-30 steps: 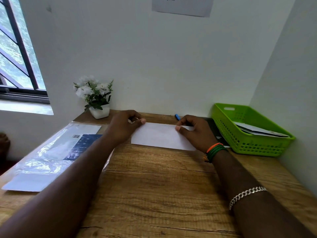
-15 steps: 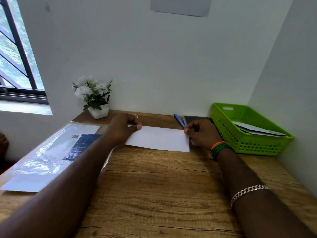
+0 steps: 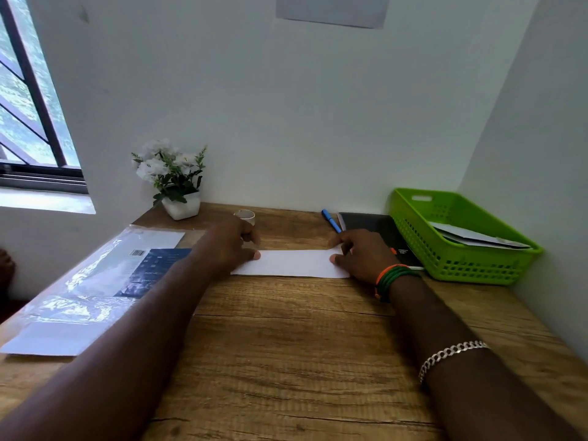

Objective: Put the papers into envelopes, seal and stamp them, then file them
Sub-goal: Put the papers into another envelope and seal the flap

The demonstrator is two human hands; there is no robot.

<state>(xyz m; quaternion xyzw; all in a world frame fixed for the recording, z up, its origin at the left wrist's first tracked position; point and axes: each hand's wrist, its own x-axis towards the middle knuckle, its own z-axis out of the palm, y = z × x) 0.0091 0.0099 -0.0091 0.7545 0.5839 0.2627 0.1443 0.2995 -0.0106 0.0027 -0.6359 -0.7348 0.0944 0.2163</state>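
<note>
A white folded paper lies flat on the wooden desk, a narrow strip running left to right. My left hand holds its left end, thumb on top of the sheet. My right hand holds its right end, thumb on the paper's surface and fingers curled at the far corner. A green basket at the right holds white envelopes. A clear plastic pack of envelopes lies at the left.
A small roll of tape stands behind my left hand. A blue pen and a black notebook lie at the back right. A white flower pot sits at the back left, walls behind and to the right.
The paper has become a narrower strip, folded over. My right hand moved back onto its right end and my left thumb shifted along the left end.
</note>
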